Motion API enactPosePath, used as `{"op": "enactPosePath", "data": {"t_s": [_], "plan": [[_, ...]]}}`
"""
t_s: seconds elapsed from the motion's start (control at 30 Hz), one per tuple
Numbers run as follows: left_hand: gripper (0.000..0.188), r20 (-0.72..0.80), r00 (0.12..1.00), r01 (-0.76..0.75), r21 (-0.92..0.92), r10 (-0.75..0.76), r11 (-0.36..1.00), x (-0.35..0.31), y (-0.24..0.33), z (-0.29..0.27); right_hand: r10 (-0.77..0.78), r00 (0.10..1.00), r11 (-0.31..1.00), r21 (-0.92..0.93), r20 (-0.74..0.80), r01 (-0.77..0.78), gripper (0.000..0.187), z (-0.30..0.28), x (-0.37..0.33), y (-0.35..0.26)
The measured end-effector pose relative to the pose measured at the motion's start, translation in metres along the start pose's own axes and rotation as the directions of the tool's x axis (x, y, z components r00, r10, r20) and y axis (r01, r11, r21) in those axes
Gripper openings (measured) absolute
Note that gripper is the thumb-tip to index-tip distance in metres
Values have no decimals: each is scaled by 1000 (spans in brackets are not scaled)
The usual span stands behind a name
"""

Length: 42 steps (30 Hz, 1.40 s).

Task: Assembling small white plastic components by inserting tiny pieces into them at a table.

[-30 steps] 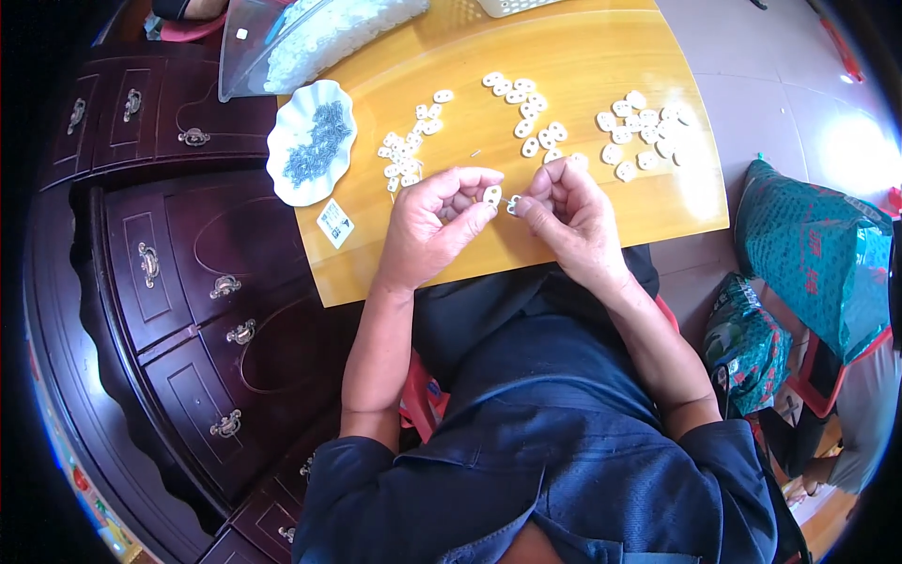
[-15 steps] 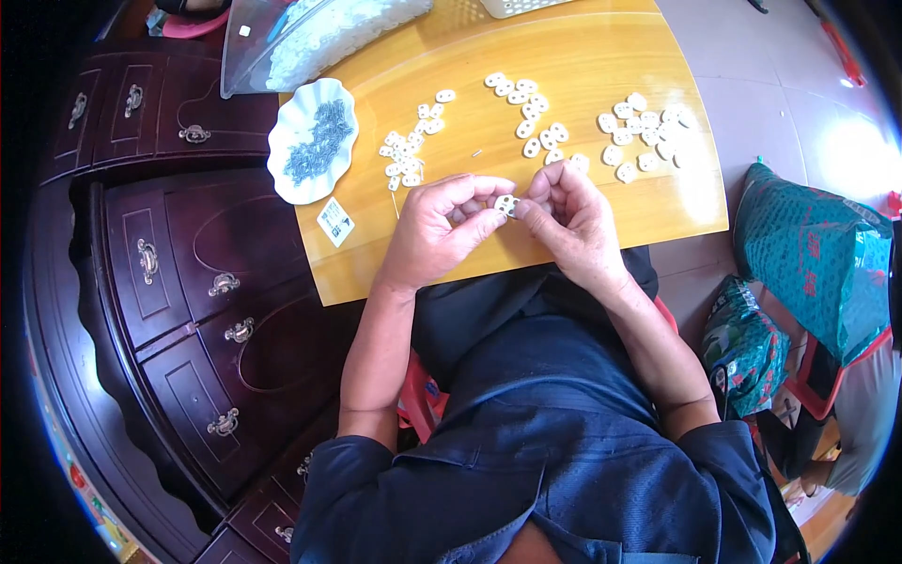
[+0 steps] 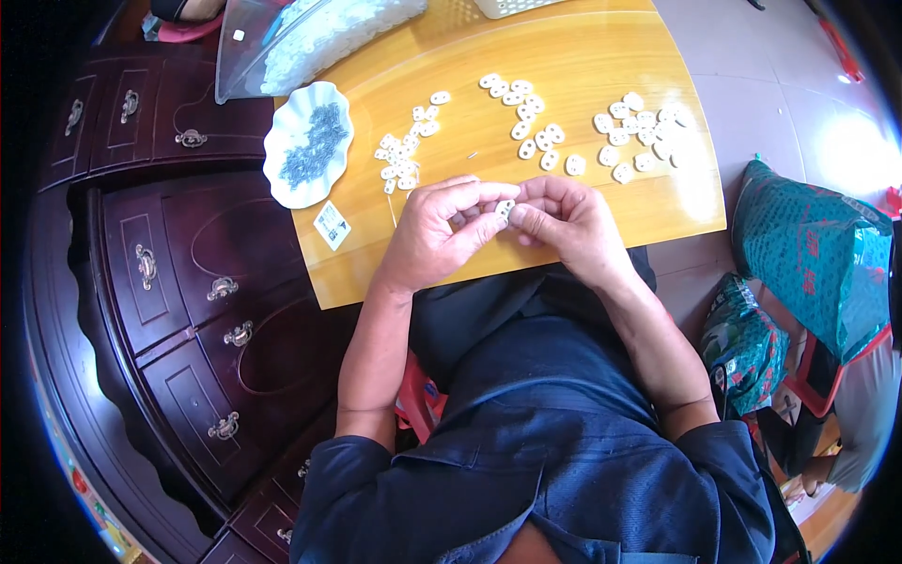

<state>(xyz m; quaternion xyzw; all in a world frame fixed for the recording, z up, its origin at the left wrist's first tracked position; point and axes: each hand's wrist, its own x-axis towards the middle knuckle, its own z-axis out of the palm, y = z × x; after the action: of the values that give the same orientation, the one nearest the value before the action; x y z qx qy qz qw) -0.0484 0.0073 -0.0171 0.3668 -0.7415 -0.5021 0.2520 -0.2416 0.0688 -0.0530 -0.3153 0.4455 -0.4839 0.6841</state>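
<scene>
A small white plastic piece with holes (image 3: 505, 209) sits between my two hands above the table's near edge. My left hand (image 3: 437, 231) pinches it with thumb and forefinger from the left. From the other side, my right hand (image 3: 569, 228) grips the same piece, its thumb lying against it. The fingers partly cover it, so its full shape does not show. Beyond the hands lie loose groups of similar white oval pieces: one at the left (image 3: 401, 160), one in the middle (image 3: 522, 108) and one at the right (image 3: 645, 130). A tiny metal pin (image 3: 473, 155) lies alone on the wood.
A white scalloped dish (image 3: 278, 180) holds many small dark metal pins (image 3: 316, 146). Behind it stands a clear bin (image 3: 230, 70) of white pieces. A printed card (image 3: 332, 226) lies near the left edge of the wooden table (image 3: 601, 38). Green bags (image 3: 808, 249) stand at right.
The white piece has turned from lying flatter to a more upright tilt between my fingers. My right fingers have closed in nearer to the left hand. The head view has shifted slightly.
</scene>
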Motion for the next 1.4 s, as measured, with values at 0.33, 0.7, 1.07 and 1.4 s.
{"op": "enactPosePath", "data": {"t_s": [0.33,0.7,1.07,1.4], "plan": [[37,-13,999,-44,249,49,968,0,25,8,76,995,990,116,60,-82,16,-1,-1,-1],[34,-111,969,-148,451,220,880,-5,18,16,97,993,975,194,73,-110,22,-3,-3,-2],[35,-73,968,-180,461,239,869,-2,19,11,77,994,978,190,77,-90,24,-1,-4,1],[36,-88,968,-179,421,236,889,-1,19,14,65,997,968,241,32,-71,22,4,-5,2]]}}
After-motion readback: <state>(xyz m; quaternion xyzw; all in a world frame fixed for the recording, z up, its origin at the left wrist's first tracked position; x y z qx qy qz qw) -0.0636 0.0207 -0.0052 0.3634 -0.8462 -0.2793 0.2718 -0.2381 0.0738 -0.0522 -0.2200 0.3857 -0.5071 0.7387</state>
